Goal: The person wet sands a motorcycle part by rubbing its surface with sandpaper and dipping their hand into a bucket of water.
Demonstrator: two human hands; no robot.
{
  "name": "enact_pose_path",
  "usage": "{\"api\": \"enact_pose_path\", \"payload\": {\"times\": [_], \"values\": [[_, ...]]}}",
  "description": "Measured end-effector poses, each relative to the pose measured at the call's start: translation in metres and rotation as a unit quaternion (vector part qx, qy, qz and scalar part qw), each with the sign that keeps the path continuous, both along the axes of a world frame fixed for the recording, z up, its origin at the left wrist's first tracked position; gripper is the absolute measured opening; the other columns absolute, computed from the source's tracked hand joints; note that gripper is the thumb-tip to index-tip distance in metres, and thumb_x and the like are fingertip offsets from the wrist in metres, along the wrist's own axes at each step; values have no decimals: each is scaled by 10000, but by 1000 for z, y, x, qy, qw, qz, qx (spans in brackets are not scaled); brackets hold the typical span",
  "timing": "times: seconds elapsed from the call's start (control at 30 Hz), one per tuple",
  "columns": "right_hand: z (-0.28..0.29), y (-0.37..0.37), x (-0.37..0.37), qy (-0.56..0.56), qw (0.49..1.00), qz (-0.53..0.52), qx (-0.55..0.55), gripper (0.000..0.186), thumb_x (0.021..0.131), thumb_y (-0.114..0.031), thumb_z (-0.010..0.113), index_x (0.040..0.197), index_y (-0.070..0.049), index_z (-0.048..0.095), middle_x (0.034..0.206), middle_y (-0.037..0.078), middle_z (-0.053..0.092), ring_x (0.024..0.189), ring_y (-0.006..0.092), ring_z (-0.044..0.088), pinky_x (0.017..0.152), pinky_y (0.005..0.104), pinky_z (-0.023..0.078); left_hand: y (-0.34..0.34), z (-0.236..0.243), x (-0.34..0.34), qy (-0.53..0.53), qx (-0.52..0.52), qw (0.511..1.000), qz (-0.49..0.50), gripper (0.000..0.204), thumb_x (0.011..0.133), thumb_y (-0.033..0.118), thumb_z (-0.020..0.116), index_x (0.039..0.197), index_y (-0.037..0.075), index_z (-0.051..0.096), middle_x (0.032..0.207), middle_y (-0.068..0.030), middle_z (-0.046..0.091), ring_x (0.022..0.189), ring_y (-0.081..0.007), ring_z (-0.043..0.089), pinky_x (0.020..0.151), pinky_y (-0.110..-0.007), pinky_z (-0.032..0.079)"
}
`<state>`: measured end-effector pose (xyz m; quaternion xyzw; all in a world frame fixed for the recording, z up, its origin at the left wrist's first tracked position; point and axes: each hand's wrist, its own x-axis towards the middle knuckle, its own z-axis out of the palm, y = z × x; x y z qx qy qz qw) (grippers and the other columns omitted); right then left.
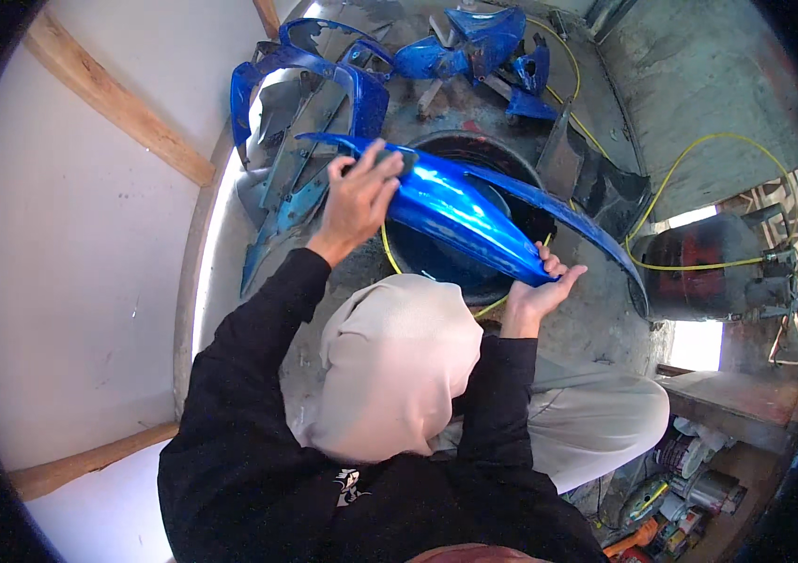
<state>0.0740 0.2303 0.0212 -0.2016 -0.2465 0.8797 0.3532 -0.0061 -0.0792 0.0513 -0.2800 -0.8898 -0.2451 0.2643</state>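
A glossy blue motorcycle body panel (451, 206), long and curved, is held at a slant above a round black tub (408, 249) with dark water in it. My left hand (359, 195) is at the panel's upper left part, its fingers bent over a small dark pad (407, 162) that presses on the blue surface. The pad's exact kind is too small to tell. At the lower right tip, my right hand (544, 293) grips the panel, with fingers curled round its edge. A narrow blue strip (559, 208) reaches right from behind the panel, past the tub's rim.
Scuffed blue fairing pieces (361, 89) and more blue parts (474, 47) lie on the floor beyond the tub. Dark plastic panels (606, 183) are to the right. A yellow hose (671, 178) runs to a dark compressor tank (699, 267). Cans and tools (699, 488) fill the lower right.
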Motion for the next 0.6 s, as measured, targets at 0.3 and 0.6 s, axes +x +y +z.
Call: {"api": "enact_pose_path", "payload": {"times": [0.3,0.6], "values": [[-7,1,2,-51,999,-16,0,640,1045,-675,414,673,-159,346,674,46,456,780,275,564,1004,522,511,-5,5,14,-30,23,993,109,338,1008,199,644,1337,151,706,1410,-27,684,1450,-273,504,1096,-482,269],[-5,1,6,-31,999,7,16,629,1062,-642,409,677,-146,394,702,56,501,863,308,605,1035,523,487,5,1,16,13,-9,995,102,287,1042,177,569,1280,159,729,1421,-8,676,1466,-256,471,1090,-498,254]]}}
